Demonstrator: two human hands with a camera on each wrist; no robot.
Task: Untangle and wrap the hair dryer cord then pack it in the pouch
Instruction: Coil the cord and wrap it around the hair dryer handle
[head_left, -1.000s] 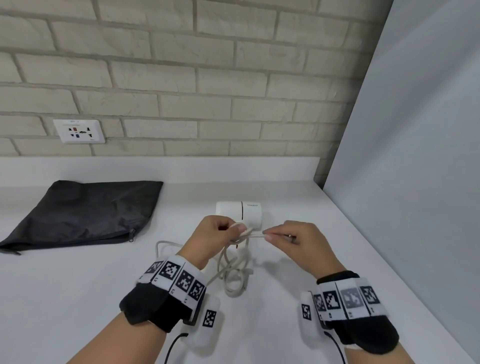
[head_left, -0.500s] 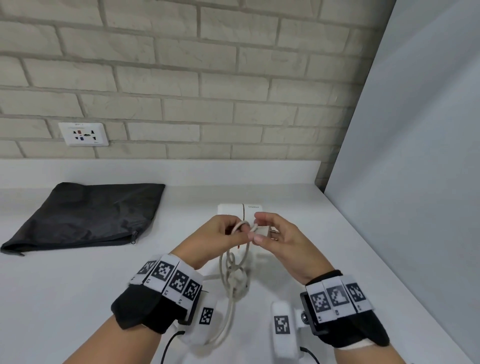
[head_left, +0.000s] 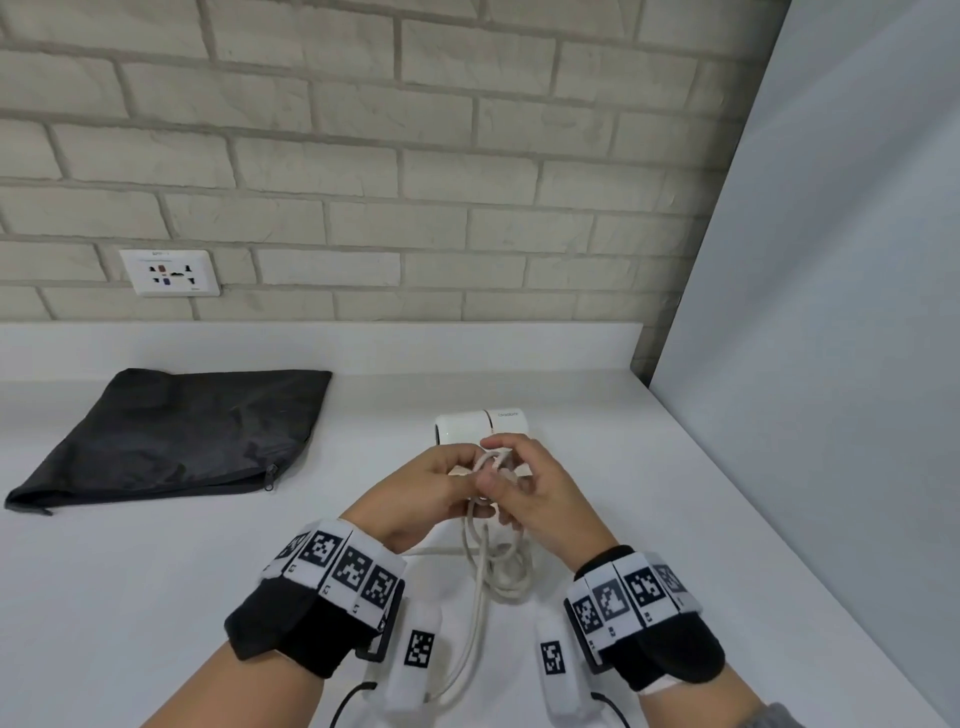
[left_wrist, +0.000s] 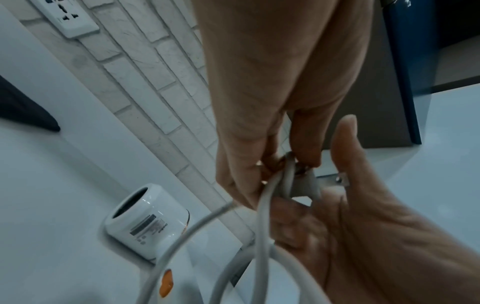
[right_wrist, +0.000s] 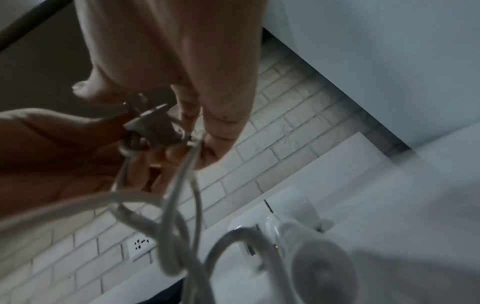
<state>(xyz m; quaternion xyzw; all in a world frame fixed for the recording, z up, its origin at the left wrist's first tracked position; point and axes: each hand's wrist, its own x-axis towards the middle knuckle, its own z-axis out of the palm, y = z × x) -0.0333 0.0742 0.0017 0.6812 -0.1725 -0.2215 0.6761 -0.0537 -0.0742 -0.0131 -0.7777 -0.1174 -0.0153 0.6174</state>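
Note:
The white hair dryer (head_left: 483, 427) lies on the counter just behind my hands, also seen in the left wrist view (left_wrist: 145, 222) and, blurred, in the right wrist view (right_wrist: 311, 246). Its pale cord (head_left: 498, 564) hangs in tangled loops from my hands down to the counter. My left hand (head_left: 462, 475) pinches the cord right at the plug (left_wrist: 301, 185). My right hand (head_left: 506, 467) touches the left and holds the plug (right_wrist: 153, 123) between thumb and fingers. The black zip pouch (head_left: 171, 436) lies flat at the left, apart from both hands.
A wall socket (head_left: 169, 273) sits in the brick wall above the pouch. A grey panel (head_left: 831, 364) closes off the right side of the white counter (head_left: 130, 597). A low white ledge (head_left: 311, 345) runs along the back.
My right hand has moved left with the cord end and now meets my left hand. The taut stretch of cord between them is gone. The loops hang lower.

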